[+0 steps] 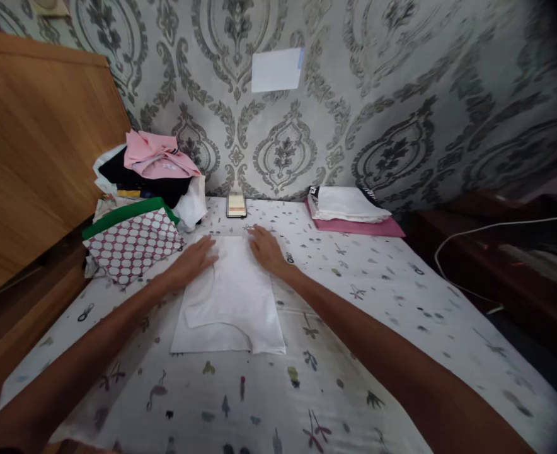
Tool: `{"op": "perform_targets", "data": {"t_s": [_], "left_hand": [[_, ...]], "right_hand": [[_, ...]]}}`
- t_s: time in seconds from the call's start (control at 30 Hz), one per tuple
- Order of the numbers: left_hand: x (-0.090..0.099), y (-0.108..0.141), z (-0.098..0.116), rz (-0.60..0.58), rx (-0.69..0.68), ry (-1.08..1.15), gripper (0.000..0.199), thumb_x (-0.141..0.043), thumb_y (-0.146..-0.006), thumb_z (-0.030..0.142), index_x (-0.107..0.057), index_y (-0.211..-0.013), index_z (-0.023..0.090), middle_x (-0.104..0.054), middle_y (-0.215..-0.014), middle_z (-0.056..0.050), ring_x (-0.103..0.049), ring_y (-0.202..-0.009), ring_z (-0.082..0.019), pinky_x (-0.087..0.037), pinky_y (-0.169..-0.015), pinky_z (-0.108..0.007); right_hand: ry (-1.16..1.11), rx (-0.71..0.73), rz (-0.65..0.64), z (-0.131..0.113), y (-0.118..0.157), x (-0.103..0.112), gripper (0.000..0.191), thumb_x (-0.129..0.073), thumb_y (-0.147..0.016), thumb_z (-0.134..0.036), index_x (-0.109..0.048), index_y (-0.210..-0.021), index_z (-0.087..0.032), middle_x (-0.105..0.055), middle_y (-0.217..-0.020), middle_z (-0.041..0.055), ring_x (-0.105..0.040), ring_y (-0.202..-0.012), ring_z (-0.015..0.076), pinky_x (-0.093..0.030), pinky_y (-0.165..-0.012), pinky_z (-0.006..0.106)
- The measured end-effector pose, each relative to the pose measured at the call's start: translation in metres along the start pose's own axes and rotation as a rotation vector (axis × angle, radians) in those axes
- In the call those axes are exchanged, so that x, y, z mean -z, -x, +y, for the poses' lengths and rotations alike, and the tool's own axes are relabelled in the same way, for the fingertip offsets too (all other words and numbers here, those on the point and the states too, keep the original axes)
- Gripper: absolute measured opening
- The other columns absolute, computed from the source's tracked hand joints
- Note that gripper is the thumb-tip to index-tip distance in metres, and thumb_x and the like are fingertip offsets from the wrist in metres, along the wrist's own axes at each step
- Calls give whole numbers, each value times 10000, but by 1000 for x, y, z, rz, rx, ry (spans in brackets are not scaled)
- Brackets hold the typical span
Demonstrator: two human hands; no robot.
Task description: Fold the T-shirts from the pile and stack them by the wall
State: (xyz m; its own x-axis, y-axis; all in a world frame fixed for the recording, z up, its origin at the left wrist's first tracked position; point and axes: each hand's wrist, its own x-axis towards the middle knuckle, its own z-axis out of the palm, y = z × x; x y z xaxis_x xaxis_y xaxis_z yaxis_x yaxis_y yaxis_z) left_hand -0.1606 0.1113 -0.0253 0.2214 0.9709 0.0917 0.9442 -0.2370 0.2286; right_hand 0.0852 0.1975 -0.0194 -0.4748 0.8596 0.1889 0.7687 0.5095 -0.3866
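Note:
A folded white garment point(234, 302) lies flat on the patterned sheet point(354, 328), its curved neckline toward me. My left hand point(196, 257) rests at its far left edge, fingers stretched out. At the far right edge is my right hand point(265, 249), fingers extended and slightly blurred, touching the cloth's upper corner. Neither hand grasps anything. Just beyond the garment sits a small phone-like object point(236, 205) with a lit, pale face.
A heap of clothes, with a pink piece point(158, 154) on top and a red-and-white patterned cloth point(134, 246) in front, stands at left by a wooden panel point(42, 145). Folded white clothes point(347, 205) lie on a pink one at back right. A white cable point(453, 236) hangs at right.

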Motion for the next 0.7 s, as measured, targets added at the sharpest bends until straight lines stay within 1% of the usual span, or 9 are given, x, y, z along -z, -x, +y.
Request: {"op": "perform_targets", "data": {"t_s": [0.07,0.17,0.23,0.3,0.37,0.43,0.57,0.63,0.7], "left_hand": [[16,-23,-15,-21,65,-24,591,-346,-967,464,-421,-1459,146,-374,-1586,-157,-325,-1476,-275,-312,-1173,-424],[35,-53,-30,-132,126,-39,600,-540,-834,431,-517,-1360,144,-574,-1399,-166,-527,-1302,-308,-431,-1052,-400],[41,-65,-35,-173,153,-23,580,-620,-753,422,-581,-1265,153,-682,-1203,-136,-638,-1100,-291,-495,-907,-352],[43,-70,-35,-202,181,-8,473,-657,-702,407,-642,-1112,173,-721,-1024,-91,-664,-934,-259,-497,-778,-305],[43,-70,-32,-213,197,5,335,-668,-674,382,-656,-948,190,-716,-920,-61,-650,-861,-240,-471,-712,-284],[44,-66,-27,-203,198,20,244,-657,-668,345,-635,-859,196,-702,-876,-45,-632,-836,-227,-450,-688,-276],[52,-50,-16,-150,184,42,176,-584,-702,282,-600,-856,199,-675,-873,-34,-607,-836,-217,-426,-681,-279],[59,-39,-10,-95,152,56,182,-564,-717,270,-586,-885,202,-666,-890,-34,-600,-851,-219,-419,-693,-286],[65,-26,-3,-24,94,72,182,-547,-738,260,-573,-909,206,-660,-897,-31,-594,-851,-215,-415,-710,-292]], "right_hand": [[7,-126,-5,10,-15,5,443,-415,-964,-220,-530,-1379,-116,-466,-1491,190,-437,-1365,298,-368,-1105,431],[2,-240,-65,20,-37,11,368,-583,-878,-265,-639,-1211,-119,-572,-1337,207,-535,-1224,338,-470,-958,417],[-17,-276,-99,23,-47,13,286,-664,-802,-243,-691,-1066,-137,-656,-1186,169,-607,-1091,308,-501,-855,364],[-48,-306,-132,24,-53,15,186,-691,-746,-188,-713,-926,-148,-710,-992,112,-650,-926,246,-499,-767,304],[-80,-326,-139,21,-54,16,125,-686,-724,-156,-712,-846,-152,-713,-862,72,-649,-818,201,-484,-704,268],[-108,-332,-119,18,-50,18,135,-674,-724,-147,-711,-853,-152,-710,-844,56,-640,-791,180,-472,-672,250],[-157,-303,-60,11,-36,29,249,-662,-730,-138,-711,-974,-147,-709,-893,40,-626,-793,152,-468,-683,237],[-183,-250,-30,7,-26,39,303,-662,-736,-136,-707,-1036,-145,-706,-901,34,-619,-780,144,-467,-699,240],[-189,-166,2,4,-12,50,296,-656,-743,-132,-714,-1034,-144,-703,-891,34,-608,-762,147,-455,-706,251]]}}
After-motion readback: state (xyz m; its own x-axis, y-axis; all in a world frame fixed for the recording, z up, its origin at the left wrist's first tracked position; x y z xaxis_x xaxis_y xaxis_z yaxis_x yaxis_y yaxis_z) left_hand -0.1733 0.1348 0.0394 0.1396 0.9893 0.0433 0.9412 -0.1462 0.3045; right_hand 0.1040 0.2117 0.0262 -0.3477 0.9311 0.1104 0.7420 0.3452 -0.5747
